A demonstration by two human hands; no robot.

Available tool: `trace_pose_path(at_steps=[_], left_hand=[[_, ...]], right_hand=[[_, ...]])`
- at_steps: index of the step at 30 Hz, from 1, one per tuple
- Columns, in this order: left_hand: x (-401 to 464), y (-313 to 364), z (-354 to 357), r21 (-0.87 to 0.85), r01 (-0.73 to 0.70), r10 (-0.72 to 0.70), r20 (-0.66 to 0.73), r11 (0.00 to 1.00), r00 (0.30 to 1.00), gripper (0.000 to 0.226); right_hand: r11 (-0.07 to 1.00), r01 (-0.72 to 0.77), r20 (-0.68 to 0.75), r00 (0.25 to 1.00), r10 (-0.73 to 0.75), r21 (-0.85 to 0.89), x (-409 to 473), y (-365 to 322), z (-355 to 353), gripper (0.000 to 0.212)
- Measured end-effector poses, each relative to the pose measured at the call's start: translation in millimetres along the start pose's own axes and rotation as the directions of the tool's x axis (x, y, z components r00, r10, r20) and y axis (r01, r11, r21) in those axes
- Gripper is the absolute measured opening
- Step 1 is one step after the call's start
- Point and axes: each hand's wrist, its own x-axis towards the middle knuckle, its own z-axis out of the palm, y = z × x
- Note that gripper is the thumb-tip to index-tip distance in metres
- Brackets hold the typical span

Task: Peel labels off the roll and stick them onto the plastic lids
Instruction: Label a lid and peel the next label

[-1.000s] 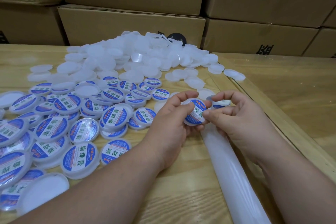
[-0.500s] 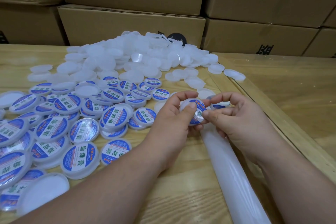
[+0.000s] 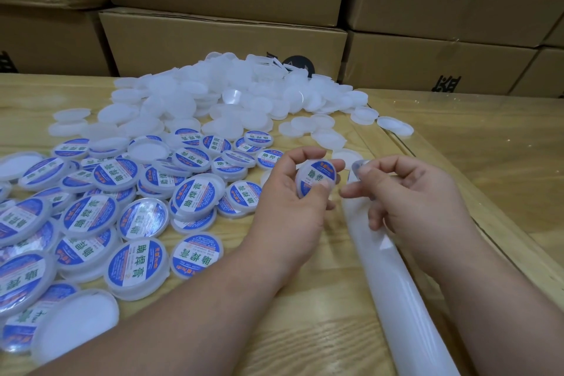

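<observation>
A labelled lid [image 3: 317,181] was gripped by the left hand [image 3: 293,207]; a label [image 3: 356,167] was pinched by the right hand's [image 3: 418,201] fingers [image 3: 364,172] above the worktop [image 3: 305,330].

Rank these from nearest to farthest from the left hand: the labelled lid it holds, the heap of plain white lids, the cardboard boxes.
1. Labelled lid, held in the left hand.
2. Heap of plain white lids, farther back on the table.
3. Cardboard boxes, stacked behind the heap.

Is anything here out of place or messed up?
Mostly no. One plain white lid lies unlabelled at the near-left edge among the labelled lids, away from the blank pile. The left hand holds a labelled lid.
</observation>
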Motion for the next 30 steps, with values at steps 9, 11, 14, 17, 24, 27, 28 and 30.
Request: trace_pose_path(at_steps=[9, 11, 14, 17, 24, 27, 28, 30], left_hand=[[6.5, 7.3, -9.7, -0.018, 0.081, -0.082, -0.190, 0.997, 0.978, 0.013], [6.5, 10.0, -9.0, -0.081, 0.109, -0.123, -0.201, 0.991, 0.972, 0.034], [8.6, 11.2, -11.4, -0.161, 0.112, -0.148, -0.230, 0.981, 0.962, 0.052], [10.3, 8.3, -12.6, -0.165, 0.103, -0.141, -0.241, 0.981, 0.960, 0.042], [12.8, 3.8, -14.9, -0.183, 0.130, -0.169, -0.220, 0.975, 0.961, 0.022], [15.8, 8.8, -13.8, -0.319, 0.198, -0.278, -0.229, 0.927, 0.933, 0.045], [16.6, 10.2, -13.7, -0.361, 0.208, -0.303, -0.231, 0.909, 0.925, 0.050], [18.3, 10.3, -14.2, -0.425, 0.201, -0.324, -0.240, 0.883, 0.915, 0.053]], right_hand=[[1.000, -0.005, -0.161, 0.987, 0.009, 0.025, 3.7, 1.1, -11.2, 0.012], [1.000, -0.013, -0.159, 0.987, 0.017, 0.025, 4.2, 1.6, -9.4, 0.011], [1.000, -0.019, -0.160, 0.987, 0.021, 0.010, 4.3, 1.8, -8.1, 0.010], [1.000, -0.017, -0.155, 0.988, 0.015, -0.012, 4.6, 3.4, -9.0, 0.009], [0.991, -0.019, -0.186, 0.983, -0.006, -0.130, 5.3, 6.9, -11.0, 0.011], [0.980, -0.040, -0.187, 0.982, 0.003, -0.194, 7.0, 8.9, -11.1, 0.014], [0.975, -0.055, -0.180, 0.984, 0.016, -0.213, 7.4, 9.8, -11.0, 0.016], [0.967, -0.083, -0.168, 0.985, 0.043, -0.241, 7.3, 10.9, -10.6, 0.019]])
